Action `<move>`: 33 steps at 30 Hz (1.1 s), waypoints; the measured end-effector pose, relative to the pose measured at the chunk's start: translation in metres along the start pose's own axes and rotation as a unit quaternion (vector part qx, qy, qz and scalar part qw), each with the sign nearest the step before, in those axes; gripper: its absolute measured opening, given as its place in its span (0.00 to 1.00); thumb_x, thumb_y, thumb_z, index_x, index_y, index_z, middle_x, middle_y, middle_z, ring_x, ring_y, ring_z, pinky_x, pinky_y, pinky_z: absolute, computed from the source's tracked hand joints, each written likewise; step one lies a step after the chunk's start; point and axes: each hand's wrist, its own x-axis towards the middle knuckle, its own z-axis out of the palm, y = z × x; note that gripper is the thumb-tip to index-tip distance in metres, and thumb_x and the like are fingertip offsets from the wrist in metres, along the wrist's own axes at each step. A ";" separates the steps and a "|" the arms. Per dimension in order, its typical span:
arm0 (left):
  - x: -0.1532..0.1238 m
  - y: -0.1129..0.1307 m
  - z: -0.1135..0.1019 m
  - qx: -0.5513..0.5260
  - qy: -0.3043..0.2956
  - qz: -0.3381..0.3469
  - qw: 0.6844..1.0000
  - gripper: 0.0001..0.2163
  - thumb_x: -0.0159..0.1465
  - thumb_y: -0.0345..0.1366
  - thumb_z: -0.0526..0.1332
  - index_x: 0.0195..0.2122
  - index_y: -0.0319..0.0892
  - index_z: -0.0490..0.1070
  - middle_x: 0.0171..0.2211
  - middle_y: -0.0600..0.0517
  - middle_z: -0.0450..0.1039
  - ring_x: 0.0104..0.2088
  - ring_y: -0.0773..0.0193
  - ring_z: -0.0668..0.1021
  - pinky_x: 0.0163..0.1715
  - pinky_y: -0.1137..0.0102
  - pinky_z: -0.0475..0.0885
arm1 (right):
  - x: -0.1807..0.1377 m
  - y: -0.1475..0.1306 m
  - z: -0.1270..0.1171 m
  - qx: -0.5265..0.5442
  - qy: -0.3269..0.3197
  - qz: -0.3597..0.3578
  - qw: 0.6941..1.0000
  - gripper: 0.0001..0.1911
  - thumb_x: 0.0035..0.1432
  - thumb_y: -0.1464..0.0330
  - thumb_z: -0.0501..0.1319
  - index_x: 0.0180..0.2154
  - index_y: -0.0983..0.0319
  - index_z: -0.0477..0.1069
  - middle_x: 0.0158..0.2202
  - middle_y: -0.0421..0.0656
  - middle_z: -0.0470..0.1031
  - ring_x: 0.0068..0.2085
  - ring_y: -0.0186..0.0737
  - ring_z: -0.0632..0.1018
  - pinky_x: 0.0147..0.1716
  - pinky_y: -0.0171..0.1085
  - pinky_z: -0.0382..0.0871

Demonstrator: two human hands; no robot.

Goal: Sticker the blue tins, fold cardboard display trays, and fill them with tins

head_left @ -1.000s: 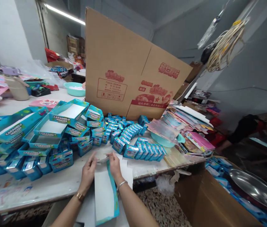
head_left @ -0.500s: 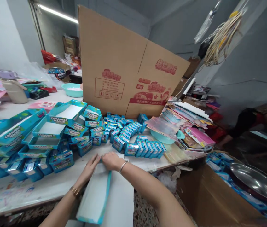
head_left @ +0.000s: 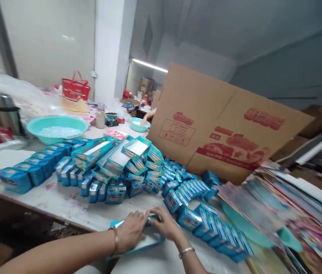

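Observation:
My left hand (head_left: 130, 230) and my right hand (head_left: 166, 224) meet over a flat blue-and-white card box blank (head_left: 146, 243) lying on the white table (head_left: 64, 201) near its front edge. Both hands press down on the blank with curled fingers, and much of it is hidden under them. Just beyond my right hand stand rows of small blue boxes (head_left: 189, 190). A heap of open blue trays (head_left: 121, 160) printed with white lettering lies behind my left hand.
A large brown cardboard sheet (head_left: 220, 125) leans upright behind the boxes. Teal basins (head_left: 56, 127) stand at the back left, beside a steel flask (head_left: 5, 112) and a red basket (head_left: 75, 87). Stacked printed sheets (head_left: 286, 205) and a teal dish (head_left: 252, 228) fill the right. Another person's hand (head_left: 148, 114) reaches into a far bowl.
The view has swung left and tilted up. The blank, which hung over the table edge, now lies flatter on the table with both hands pressed closer together on it.

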 end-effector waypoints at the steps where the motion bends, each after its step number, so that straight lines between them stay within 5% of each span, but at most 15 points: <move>1: -0.003 -0.004 -0.004 0.000 0.000 0.004 1.000 0.29 0.65 0.41 0.55 0.66 0.35 0.56 0.56 0.33 0.68 0.55 0.40 0.71 0.54 0.49 0.66 | 0.002 -0.004 0.005 -0.003 -0.005 -0.014 1.000 0.12 0.61 0.66 0.59 0.46 0.57 0.73 0.47 0.47 0.75 0.48 0.45 0.76 0.44 0.37 0.68; 4: -0.018 -0.029 -0.018 0.008 -0.020 0.011 1.000 0.20 0.64 0.43 0.56 0.54 0.39 0.69 0.51 0.39 0.73 0.50 0.47 0.76 0.49 0.57 0.72 | 0.007 -0.014 0.019 -0.067 -0.013 -0.018 0.998 0.06 0.57 0.67 0.62 0.38 0.57 0.74 0.44 0.46 0.75 0.47 0.46 0.75 0.45 0.39 0.65; 9: -0.033 -0.064 -0.024 0.065 -0.038 -0.004 0.997 0.13 0.60 0.27 0.54 0.42 0.37 0.74 0.42 0.37 0.77 0.41 0.45 0.80 0.39 0.56 0.75 | 0.011 -0.019 0.021 -0.175 -0.043 -0.047 0.982 0.06 0.61 0.68 0.58 0.39 0.58 0.74 0.41 0.47 0.77 0.46 0.49 0.75 0.47 0.43 0.63; 15: -0.015 -0.053 0.002 0.085 -0.036 0.015 0.996 0.13 0.60 0.21 0.51 0.40 0.33 0.74 0.38 0.34 0.78 0.39 0.46 0.80 0.39 0.57 0.74 | 0.020 -0.049 0.022 -0.190 -0.068 -0.062 0.977 0.10 0.61 0.66 0.58 0.41 0.62 0.75 0.42 0.51 0.78 0.45 0.51 0.77 0.44 0.43 0.66; 19: -0.010 -0.054 -0.005 0.060 -0.018 0.027 0.998 0.10 0.60 0.22 0.54 0.34 0.37 0.75 0.34 0.39 0.79 0.37 0.49 0.81 0.39 0.60 0.75 | 0.034 -0.071 0.027 -0.156 -0.086 -0.079 0.981 0.10 0.58 0.68 0.60 0.41 0.62 0.76 0.42 0.48 0.79 0.44 0.48 0.78 0.42 0.39 0.67; 22: -0.014 -0.064 -0.029 0.038 0.018 0.036 0.998 0.13 0.61 0.24 0.54 0.42 0.38 0.75 0.41 0.39 0.79 0.44 0.48 0.80 0.46 0.58 0.74 | 0.028 -0.072 0.018 -0.120 -0.059 -0.060 0.989 0.13 0.58 0.72 0.57 0.43 0.62 0.75 0.43 0.47 0.80 0.43 0.48 0.78 0.43 0.39 0.68; 25: -0.020 -0.066 -0.048 -0.063 0.134 0.006 0.989 0.23 0.64 0.33 0.56 0.61 0.38 0.62 0.61 0.36 0.66 0.62 0.45 0.68 0.59 0.53 0.65 | 0.005 -0.061 0.006 -0.082 -0.004 -0.006 0.997 0.25 0.57 0.76 0.53 0.57 0.62 0.68 0.47 0.50 0.79 0.43 0.49 0.79 0.44 0.40 0.69; 27: -0.023 -0.056 -0.049 -0.260 0.217 -0.054 0.939 0.31 0.62 0.44 0.60 0.65 0.40 0.55 0.65 0.36 0.60 0.64 0.44 0.64 0.60 0.51 0.64 | -0.011 -0.051 0.007 0.009 0.042 0.026 0.999 0.36 0.55 0.77 0.52 0.66 0.61 0.55 0.52 0.50 0.76 0.48 0.48 0.78 0.47 0.42 0.69; 29: -0.025 -0.037 -0.039 -0.481 0.219 -0.097 0.844 0.36 0.58 0.49 0.64 0.65 0.40 0.56 0.63 0.37 0.64 0.61 0.44 0.69 0.58 0.54 0.67 | -0.022 -0.043 0.020 0.180 0.115 0.052 0.975 0.42 0.51 0.77 0.52 0.68 0.59 0.51 0.59 0.48 0.71 0.56 0.47 0.74 0.54 0.43 0.66; 33: -0.021 0.005 -0.005 -0.727 0.168 -0.129 0.653 0.36 0.57 0.42 0.62 0.67 0.45 0.54 0.62 0.42 0.68 0.57 0.47 0.74 0.54 0.55 0.71 | -0.030 -0.039 0.065 0.477 0.258 0.132 0.829 0.40 0.44 0.74 0.53 0.63 0.59 0.60 0.61 0.45 0.68 0.61 0.46 0.69 0.59 0.44 0.62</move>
